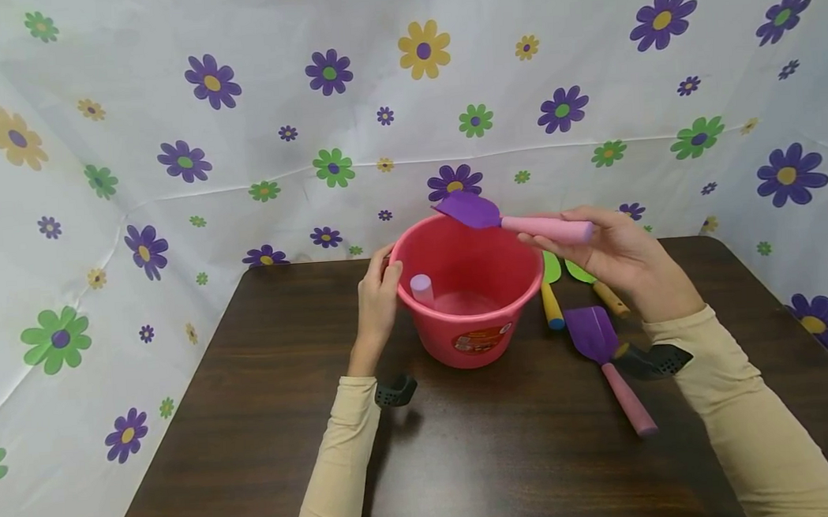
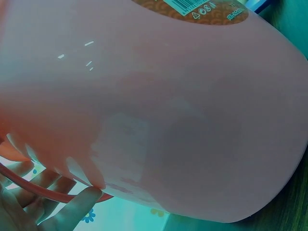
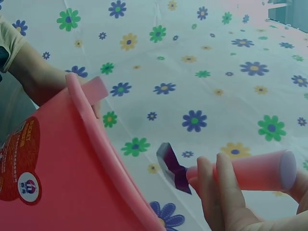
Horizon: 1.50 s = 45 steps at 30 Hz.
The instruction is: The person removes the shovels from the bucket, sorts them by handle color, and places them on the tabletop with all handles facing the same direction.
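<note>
A toy shovel with a purple blade and a pink handle (image 1: 543, 228) is in my right hand (image 1: 620, 258), held by the handle between fingers and thumb. Its blade (image 1: 469, 208) is over the far rim of the pink bucket (image 1: 435, 338). My left hand (image 1: 376, 296) grips the bucket's left rim; in the left wrist view its thumb (image 2: 79, 204) lies at the rim. Inside the bucket, a light pink handle (image 1: 421, 290) leans up against the left wall, its lower end hidden. The bucket stands upright on the table.
Right of the bucket lie another purple shovel (image 1: 592, 333) with a pink handle and two green-bladed ones, one with a yellow handle (image 1: 552, 307) and one with a yellow-brown handle (image 1: 612, 299). The dark wooden table (image 1: 253, 426) meets a flower-printed cloth (image 1: 251, 150) behind.
</note>
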Each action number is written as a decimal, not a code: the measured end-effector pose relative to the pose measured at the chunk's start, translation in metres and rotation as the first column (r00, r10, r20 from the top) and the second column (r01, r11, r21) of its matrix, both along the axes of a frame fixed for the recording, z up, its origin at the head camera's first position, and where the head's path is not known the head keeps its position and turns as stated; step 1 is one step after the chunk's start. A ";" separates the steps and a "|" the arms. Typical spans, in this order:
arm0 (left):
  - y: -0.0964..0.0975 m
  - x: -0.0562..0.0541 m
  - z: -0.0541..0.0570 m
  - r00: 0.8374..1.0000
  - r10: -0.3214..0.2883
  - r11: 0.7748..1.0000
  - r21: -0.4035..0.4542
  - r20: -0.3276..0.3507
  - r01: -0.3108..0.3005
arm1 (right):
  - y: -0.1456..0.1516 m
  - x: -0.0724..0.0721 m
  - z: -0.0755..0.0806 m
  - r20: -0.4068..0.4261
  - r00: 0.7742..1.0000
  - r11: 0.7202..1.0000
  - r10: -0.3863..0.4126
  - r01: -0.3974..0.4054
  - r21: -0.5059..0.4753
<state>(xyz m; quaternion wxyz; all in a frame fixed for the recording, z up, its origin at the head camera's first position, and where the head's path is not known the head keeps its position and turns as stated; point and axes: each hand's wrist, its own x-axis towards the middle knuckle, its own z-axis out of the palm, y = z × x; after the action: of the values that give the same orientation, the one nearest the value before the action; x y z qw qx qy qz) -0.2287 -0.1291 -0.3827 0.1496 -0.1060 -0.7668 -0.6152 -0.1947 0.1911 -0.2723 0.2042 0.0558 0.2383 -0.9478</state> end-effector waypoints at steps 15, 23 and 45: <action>-0.001 0.000 0.000 1.000 0.008 1.000 -0.003 0.006 -0.008 | 0.039 0.012 0.000 0.060 0.997 0.999 -0.040 0.042 -0.035; -0.001 0.000 0.000 1.000 0.012 1.000 0.000 0.011 -0.012 | 0.054 0.018 -0.005 0.033 0.999 0.992 -0.041 0.045 -0.117; 0.002 0.001 0.000 1.000 0.001 1.000 0.019 0.012 -0.001 | 0.074 0.030 -0.026 0.128 0.988 0.940 -0.081 0.119 -0.320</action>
<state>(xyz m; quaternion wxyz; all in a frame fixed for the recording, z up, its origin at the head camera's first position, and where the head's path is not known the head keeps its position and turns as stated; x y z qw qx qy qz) -0.2278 -0.1276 -0.3830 0.1464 -0.1006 -0.7620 -0.6228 -0.1643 0.2650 -0.2981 0.1755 0.0869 0.0629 -0.9786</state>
